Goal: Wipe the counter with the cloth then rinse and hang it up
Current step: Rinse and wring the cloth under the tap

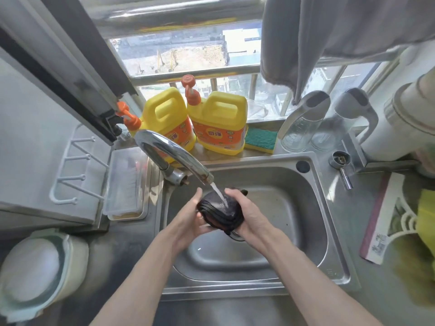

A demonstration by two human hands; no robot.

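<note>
Over the basin of the steel sink point(296, 208), set in the middle of the bench point(131, 267), both hands grasp the cloth point(217, 211), a dark, wet bundle bunched into folds. The left hand point(188, 218) cups it from the left and beneath, thumb raised along its near-left side and fingers curled under it. The right hand point(248, 211) clasps its right side, fingers wrapped over the top. The cloth sits between the two palms, touching both and held clear of the sink floor. A stream of water point(219, 191) from the curved chrome faucet point(174, 154) falls straight onto the top of the bundle. Along the far edge of the bench stand two yellow detergent jugs point(220, 123) with orange pumps, and just to their right lies a green-and-yellow sponge point(260, 140). A clear plastic box point(124, 184) sits beside the sink's left rim. A white lidded pot point(35, 267) stands at the near-left corner. A grey towel point(317, 38) hangs above the far-right corner.
</note>
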